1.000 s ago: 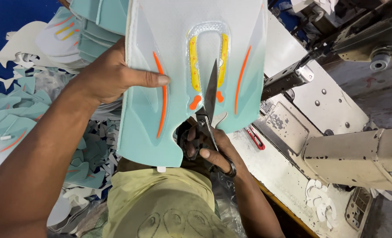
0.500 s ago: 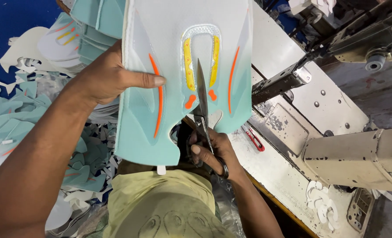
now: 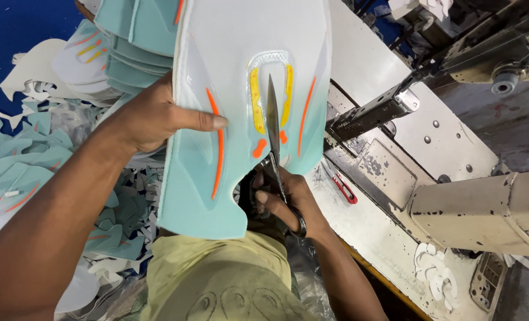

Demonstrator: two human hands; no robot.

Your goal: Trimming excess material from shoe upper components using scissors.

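Setting: sewing workshop seen from the head camera, with a grey sewing machine [image 3: 454, 196] across the right of the frame and teal offcuts [image 3: 21, 172] littering the left.
Panel: teal-and-white shoe upper panel [image 3: 234, 77] with orange and yellow stripes, held up at centre.
Left hand: left hand [image 3: 151, 113] grips the panel's left edge, thumb pressed flat on its face.
Right hand: right hand [image 3: 285, 202], lower centre, is closed through the handles of scissors [image 3: 274, 137].
Scissors: blades point upward, lying over the panel's yellow loop.
Stack: more teal panels [image 3: 128, 47] at upper left.
Extras: red-handled snips [image 3: 341, 187] lie on the machine bed.
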